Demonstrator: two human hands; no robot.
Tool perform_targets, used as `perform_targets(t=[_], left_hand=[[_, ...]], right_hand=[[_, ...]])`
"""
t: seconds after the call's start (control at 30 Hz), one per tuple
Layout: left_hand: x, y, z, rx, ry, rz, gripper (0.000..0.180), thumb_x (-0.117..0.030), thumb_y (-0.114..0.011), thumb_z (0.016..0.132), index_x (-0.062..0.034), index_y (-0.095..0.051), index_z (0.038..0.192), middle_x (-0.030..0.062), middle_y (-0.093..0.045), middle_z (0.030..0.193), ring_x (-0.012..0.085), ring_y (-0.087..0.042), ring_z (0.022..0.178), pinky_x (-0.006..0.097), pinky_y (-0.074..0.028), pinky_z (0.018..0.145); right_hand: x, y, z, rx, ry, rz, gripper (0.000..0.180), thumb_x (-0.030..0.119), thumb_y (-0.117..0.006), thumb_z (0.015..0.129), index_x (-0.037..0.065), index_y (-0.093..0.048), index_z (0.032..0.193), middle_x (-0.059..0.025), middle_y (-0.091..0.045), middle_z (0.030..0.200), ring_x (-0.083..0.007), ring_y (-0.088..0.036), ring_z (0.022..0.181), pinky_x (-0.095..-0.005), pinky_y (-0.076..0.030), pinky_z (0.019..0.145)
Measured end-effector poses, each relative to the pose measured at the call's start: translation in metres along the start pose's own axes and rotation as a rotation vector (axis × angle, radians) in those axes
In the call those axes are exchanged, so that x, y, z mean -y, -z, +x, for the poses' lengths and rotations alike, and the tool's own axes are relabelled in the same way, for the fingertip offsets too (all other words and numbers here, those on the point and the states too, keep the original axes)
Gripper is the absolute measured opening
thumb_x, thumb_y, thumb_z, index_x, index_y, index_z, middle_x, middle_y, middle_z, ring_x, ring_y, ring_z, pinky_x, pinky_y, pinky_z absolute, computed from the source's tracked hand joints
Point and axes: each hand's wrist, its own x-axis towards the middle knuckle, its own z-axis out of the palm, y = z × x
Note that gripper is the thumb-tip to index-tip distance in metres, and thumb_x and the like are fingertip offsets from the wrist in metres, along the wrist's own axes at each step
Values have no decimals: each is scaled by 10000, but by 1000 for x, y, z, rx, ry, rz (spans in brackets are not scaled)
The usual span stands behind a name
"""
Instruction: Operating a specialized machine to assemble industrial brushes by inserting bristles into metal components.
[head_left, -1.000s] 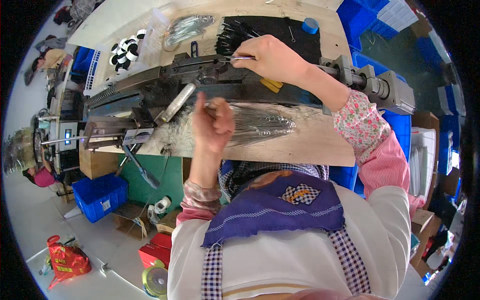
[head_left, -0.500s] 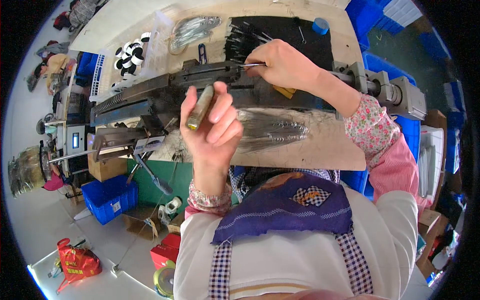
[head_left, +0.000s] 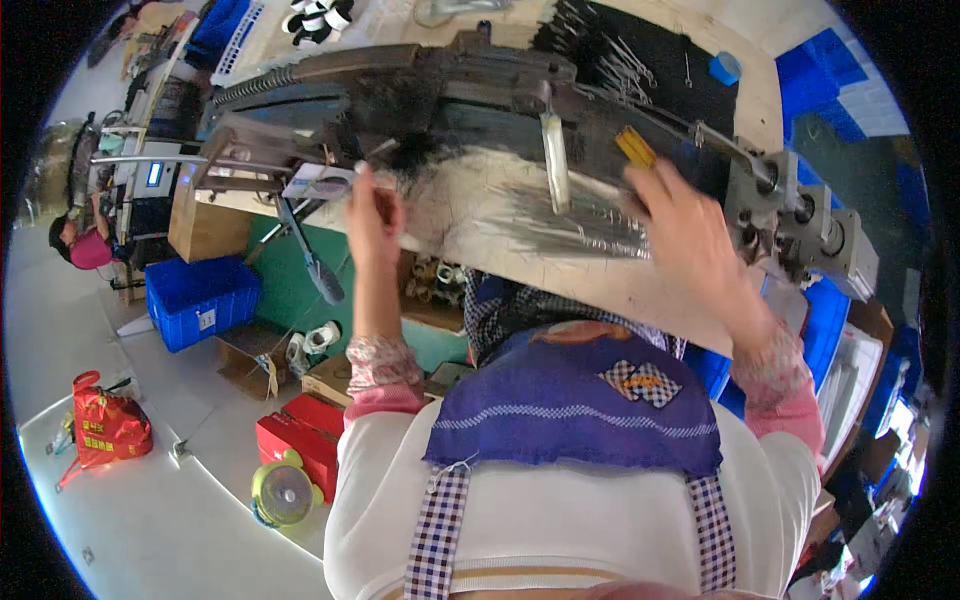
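My left hand [head_left: 377, 218] is raised over the front edge of the bench, left of the long dark metal machine [head_left: 450, 95]. Motion blurs its fingers, so their grip cannot be made out. On the machine a pale lever handle [head_left: 557, 165] points toward me, with neither hand on it. My right hand [head_left: 695, 235] is over the right end of a bundle of thin metal wires [head_left: 590, 222], just below a yellow block [head_left: 635, 147]. Its fingertips are smeared, and whether they touch a wire is hidden.
Metal pieces with looped ends [head_left: 625, 70] lie on a black mat beside a blue tape roll [head_left: 725, 68]. Black-and-white round parts [head_left: 318, 20] sit far left. A metal shaft assembly [head_left: 800, 205] juts out at right. Blue bin [head_left: 200, 300] below left; another person [head_left: 88, 240] beyond.
My left hand has let go of the lever handle and moved left. My right hand has left the machine and come nearer, to the wires. The view has shifted.
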Motion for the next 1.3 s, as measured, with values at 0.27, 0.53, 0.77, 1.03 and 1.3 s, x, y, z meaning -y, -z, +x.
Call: perform_targets(t=[0.27,0.53,0.77,1.03,1.3], left_hand=[[-6,2,4,-13,-56,27,325,-279,-542,961,31,-622,1020,40,-546,664,83,-373,419,252,-261,386],[10,-40,-10,-138,-201,-141,278,-281,-450,1000,-66,-472,826,-15,-370,601,77,-286,411,253,-213,371],[-34,-184,-98,877,113,19,262,-276,-478,988,-57,-514,848,-44,-329,568,60,-302,397,212,-208,352],[3,-218,-64,756,413,-149,242,-292,-511,969,-81,-516,849,-57,-371,595,58,-315,400,227,-223,368],[6,-216,-71,544,178,-177,231,-270,-487,987,-80,-527,862,-43,-369,604,69,-326,474,236,-255,439]], right_hand=[[-54,-56,41,148,-432,55,174,93,-486,895,-16,-465,1029,-255,-561,1079,-422,-628,851,-508,-514,726],[-63,-46,3,43,-348,180,230,234,-519,938,30,-493,1042,-229,-550,957,-422,-562,904,-484,-454,759],[-56,-46,15,122,-298,215,258,216,-543,909,-12,-507,1024,-194,-579,975,-393,-597,884,-455,-500,740],[-26,13,-40,48,57,96,216,148,-584,809,18,-526,971,-169,-582,782,-318,-626,780,-415,-519,658],[-68,57,80,-276,97,-15,215,98,-587,786,30,-589,990,-173,-649,926,-384,-625,840,-413,-516,669]])
